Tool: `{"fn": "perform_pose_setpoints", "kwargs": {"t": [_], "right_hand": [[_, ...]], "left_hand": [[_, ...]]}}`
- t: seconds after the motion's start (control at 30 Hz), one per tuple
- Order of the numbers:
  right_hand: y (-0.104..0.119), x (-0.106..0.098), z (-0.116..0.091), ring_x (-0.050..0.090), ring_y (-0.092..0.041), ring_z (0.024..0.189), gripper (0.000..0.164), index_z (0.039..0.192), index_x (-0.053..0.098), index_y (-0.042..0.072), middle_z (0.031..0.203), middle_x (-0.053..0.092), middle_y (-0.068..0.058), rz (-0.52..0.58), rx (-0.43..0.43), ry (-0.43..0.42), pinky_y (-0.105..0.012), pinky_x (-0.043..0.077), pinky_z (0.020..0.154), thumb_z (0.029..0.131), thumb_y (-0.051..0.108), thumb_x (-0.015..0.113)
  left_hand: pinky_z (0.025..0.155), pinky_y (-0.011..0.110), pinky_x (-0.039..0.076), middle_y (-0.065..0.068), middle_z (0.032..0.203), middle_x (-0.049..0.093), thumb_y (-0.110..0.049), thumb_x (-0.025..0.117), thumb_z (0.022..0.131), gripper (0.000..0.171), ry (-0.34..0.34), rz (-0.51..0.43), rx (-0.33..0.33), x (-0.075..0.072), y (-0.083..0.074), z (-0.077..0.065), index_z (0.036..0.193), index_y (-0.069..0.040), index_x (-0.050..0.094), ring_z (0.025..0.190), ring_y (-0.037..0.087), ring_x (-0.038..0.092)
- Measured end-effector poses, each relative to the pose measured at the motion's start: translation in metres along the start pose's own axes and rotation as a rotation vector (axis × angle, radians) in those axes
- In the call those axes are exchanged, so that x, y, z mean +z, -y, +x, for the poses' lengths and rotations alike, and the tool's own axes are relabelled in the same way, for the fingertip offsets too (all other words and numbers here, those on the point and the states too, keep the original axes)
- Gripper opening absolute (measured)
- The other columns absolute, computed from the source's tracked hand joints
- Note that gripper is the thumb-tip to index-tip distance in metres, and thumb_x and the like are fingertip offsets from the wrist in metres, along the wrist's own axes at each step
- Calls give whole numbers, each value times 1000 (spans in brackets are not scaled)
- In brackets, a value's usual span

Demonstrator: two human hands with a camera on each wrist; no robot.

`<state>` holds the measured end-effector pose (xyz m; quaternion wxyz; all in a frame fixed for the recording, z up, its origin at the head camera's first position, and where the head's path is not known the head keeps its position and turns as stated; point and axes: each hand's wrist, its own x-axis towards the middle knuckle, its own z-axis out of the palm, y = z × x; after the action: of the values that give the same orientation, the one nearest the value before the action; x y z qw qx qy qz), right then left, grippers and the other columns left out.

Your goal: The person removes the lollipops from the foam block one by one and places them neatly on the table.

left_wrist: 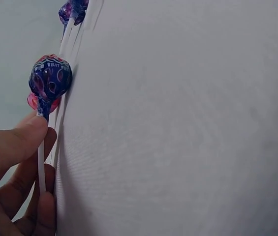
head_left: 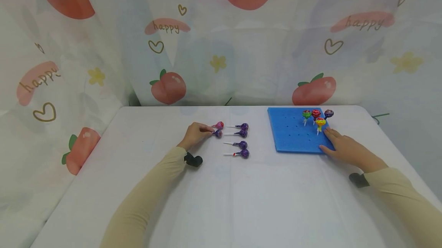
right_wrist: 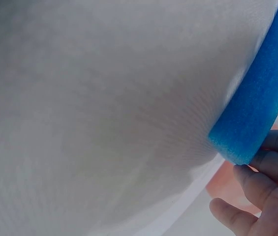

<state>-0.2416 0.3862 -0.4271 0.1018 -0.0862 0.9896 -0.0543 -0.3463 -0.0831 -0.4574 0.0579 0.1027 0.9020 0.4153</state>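
Observation:
My left hand (head_left: pixel 196 134) pinches the stick of a dark blue lollipop (left_wrist: pixel 51 78) just below its wrapped head. A pink lollipop (head_left: pixel 219 125) lies right behind it, partly hidden by the fingers in the left wrist view. On the far right, my right hand (head_left: pixel 348 150) rests against the right edge of a blue foam board (head_left: pixel 286 140), its fingers extended and the thumb near the front corner. Stuck upright in the board's right part are a green lollipop (head_left: pixel 306 114), a red lollipop (head_left: pixel 315 114), a yellow lollipop (head_left: pixel 320 122) and a dark lollipop (head_left: pixel 329 114).
Between the left hand and the board, several purple lollipops (head_left: pixel 243 144) lie in a column, sticks pointing left. Small holes dot the board. The white table (head_left: pixel 221 202) ends at a printed curtain (head_left: pixel 241 64) behind.

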Motion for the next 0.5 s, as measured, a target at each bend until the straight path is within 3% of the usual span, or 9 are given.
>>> {"fn": "perform_pose_setpoints", "kwargs": {"t": [0.2,0.5], "right_hand": [[0,2,-1,26,-59,126,83,139,26,-16,141,24,-41,3,-3,-10,-66,31,98,91,45,53],[0,1,0,25,-59,127,85,139,25,-17,142,23,-41,5,6,-6,-66,30,98,90,47,53]], "left_hand": [[95,37,45,8,105,72,-14,70,84,13,-16,33,36,4,4,3,96,-10,75,105,23,61],[94,37,46,8,105,72,-15,70,84,13,-18,46,21,3,2,0,95,-10,76,104,22,61]]}}
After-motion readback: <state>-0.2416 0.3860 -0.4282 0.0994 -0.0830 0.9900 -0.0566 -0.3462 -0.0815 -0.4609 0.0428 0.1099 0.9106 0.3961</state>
